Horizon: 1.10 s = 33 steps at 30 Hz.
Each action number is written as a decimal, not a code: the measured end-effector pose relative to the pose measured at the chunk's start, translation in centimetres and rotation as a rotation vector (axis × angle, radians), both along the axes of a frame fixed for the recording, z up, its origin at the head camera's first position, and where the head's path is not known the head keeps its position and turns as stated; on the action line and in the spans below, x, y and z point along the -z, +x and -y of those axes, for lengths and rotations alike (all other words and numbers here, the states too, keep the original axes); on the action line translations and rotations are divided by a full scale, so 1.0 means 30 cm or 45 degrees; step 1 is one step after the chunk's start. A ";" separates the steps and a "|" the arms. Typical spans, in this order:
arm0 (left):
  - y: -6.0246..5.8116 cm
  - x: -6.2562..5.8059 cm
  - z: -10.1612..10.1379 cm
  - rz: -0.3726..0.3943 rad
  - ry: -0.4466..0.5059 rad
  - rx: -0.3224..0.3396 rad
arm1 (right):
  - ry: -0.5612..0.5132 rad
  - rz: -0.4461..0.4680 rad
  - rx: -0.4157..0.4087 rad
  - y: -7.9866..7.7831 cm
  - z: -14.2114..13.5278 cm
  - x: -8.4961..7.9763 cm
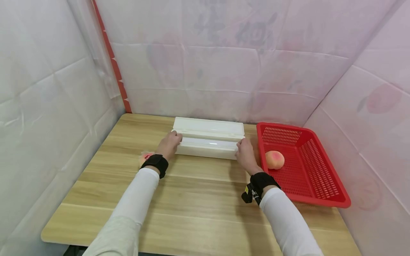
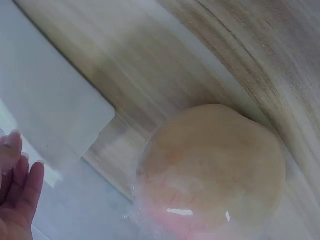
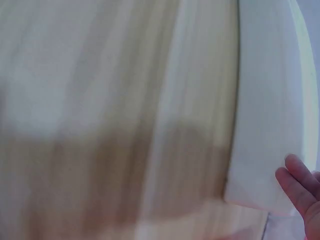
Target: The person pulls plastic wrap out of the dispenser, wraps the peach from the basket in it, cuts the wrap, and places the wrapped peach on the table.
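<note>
A long white cling film box (image 1: 208, 151) stands toward the back of the table, its lid (image 1: 208, 125) swung back and a glossy white roll (image 1: 208, 143) showing inside. My left hand (image 1: 169, 144) grips it at the left end, fingers curled near the top corner. At the opposite end my right hand (image 1: 246, 154) holds the front corner; two fingertips (image 3: 292, 180) lie against the front wall in the right wrist view, the thumb hidden. Beside my left wrist sits a peach (image 2: 210, 170) wrapped in clear film, partly covered by the wrist in the head view.
A red plastic basket (image 1: 320, 170) stands to the right, with a bare peach (image 1: 274, 160) inside near its left wall. The wooden table (image 1: 192, 206) runs back to a white sheet wall (image 1: 221, 71); more sheeting hangs at both sides.
</note>
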<state>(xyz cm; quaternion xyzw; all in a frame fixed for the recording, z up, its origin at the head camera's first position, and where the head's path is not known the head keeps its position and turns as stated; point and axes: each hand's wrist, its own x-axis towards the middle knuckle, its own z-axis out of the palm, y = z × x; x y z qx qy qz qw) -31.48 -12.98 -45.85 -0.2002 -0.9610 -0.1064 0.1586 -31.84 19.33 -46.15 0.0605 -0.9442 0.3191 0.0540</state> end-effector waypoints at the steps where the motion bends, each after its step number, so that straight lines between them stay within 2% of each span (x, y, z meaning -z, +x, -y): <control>1: -0.003 -0.006 0.003 0.002 0.005 -0.013 | -0.006 0.006 -0.003 -0.008 -0.002 -0.007; 5: -0.016 -0.032 0.020 -0.007 0.024 -0.032 | -0.010 -0.007 -0.027 -0.037 -0.003 -0.026; 11: -0.041 -0.073 0.037 -0.071 -0.065 -0.048 | 0.020 -0.009 -0.048 -0.060 0.002 -0.042; 16: -0.063 -0.099 0.041 -0.107 -0.026 -0.070 | 0.095 -0.035 -0.082 -0.080 0.008 -0.091; 21: -0.072 -0.127 0.049 -0.153 -0.030 -0.099 | 0.092 -0.044 -0.108 -0.101 0.013 -0.145; 25: -0.081 -0.159 0.052 -0.117 -0.044 -0.137 | 0.055 -0.062 -0.112 -0.107 0.014 -0.184; 29: -0.086 -0.213 0.050 -0.064 -0.027 -0.145 | 0.046 -0.049 -0.092 -0.114 0.005 -0.228; 33: -0.093 -0.267 0.050 -0.076 -0.028 -0.147 | 0.064 -0.067 -0.076 -0.116 -0.004 -0.279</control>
